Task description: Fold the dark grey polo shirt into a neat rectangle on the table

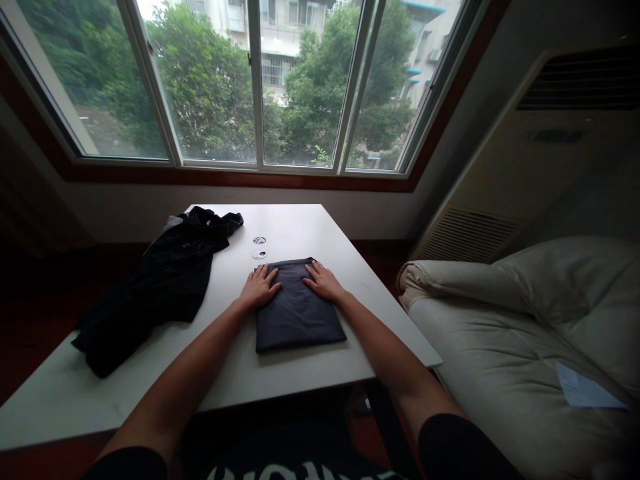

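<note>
A dark navy garment [296, 313], folded into a neat rectangle, lies flat on the white table [235, 373] in front of me. My left hand [259, 287] rests flat on its upper left corner, fingers spread. My right hand [324, 281] lies flat on its upper right corner, fingers stretched out. Both hands press on the cloth and hold nothing.
A heap of black clothing [160, 283] lies on the table's left side, hanging over the edge. Two small round metal pieces [259, 247] sit just beyond the folded garment. A cream sofa [540, 340] with a white paper [583, 390] stands to the right. Large windows fill the far wall.
</note>
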Demonstrator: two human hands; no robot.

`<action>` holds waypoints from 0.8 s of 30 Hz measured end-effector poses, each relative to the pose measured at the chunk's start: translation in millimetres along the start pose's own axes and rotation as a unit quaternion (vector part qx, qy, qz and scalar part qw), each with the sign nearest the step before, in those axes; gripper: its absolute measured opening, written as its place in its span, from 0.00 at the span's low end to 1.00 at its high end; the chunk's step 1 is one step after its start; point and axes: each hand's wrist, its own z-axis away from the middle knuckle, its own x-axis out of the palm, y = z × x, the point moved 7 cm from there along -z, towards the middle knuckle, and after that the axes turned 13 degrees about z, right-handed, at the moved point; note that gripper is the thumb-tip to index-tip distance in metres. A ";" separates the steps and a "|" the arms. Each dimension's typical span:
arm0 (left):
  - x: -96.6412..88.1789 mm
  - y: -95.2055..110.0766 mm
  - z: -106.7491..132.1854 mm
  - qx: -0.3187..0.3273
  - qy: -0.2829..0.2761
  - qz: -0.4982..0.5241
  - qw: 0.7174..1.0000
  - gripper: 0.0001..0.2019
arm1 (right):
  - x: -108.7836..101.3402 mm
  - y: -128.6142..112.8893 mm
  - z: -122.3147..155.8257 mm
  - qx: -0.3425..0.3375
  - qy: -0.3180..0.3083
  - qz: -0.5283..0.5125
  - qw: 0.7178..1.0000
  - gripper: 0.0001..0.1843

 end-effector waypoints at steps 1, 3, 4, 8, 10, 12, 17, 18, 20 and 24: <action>-0.4 -0.7 0.1 -0.005 0.004 0.000 1.000 0.36 | 0.7 0.7 -0.4 -0.002 0.000 -0.001 1.000 0.40; -1.5 -2.4 0.3 -0.019 0.013 -0.001 1.000 0.36 | 1.8 2.1 -1.4 -0.003 0.002 -0.003 1.000 0.40; -1.9 -3.1 0.5 -0.024 0.017 -0.001 1.000 0.37 | 2.2 2.9 -2.0 -0.001 0.004 -0.004 1.000 0.40; -2.4 -3.4 0.8 -0.029 0.021 -0.003 0.999 0.36 | 3.0 4.6 -3.1 0.005 0.014 -0.003 1.000 0.40; -2.3 -3.5 0.7 -0.027 0.021 -0.004 0.999 0.36 | 1.9 4.1 -2.3 0.005 0.022 -0.001 1.000 0.40; -2.1 -4.1 0.6 -0.026 0.022 -0.006 0.999 0.37 | -1.2 3.2 -0.2 0.005 0.038 0.005 0.999 0.39; -1.7 -5.2 0.3 -0.023 0.030 -0.007 0.999 0.36 | -12.5 -4.0 5.6 -0.027 0.087 0.024 0.996 0.33; -1.8 -5.1 0.3 -0.022 0.032 -0.008 0.999 0.36 | -13.6 -5.3 6.1 -0.035 0.091 0.022 0.995 0.32; -2.3 -4.7 0.7 -0.021 0.033 -0.007 0.999 0.36 | -14.2 -5.6 6.2 -0.039 0.094 0.014 0.995 0.31; -5.0 -2.5 3.5 -0.010 0.036 0.001 0.999 0.35 | -11.8 -3.1 4.5 -0.037 0.093 -0.005 0.995 0.31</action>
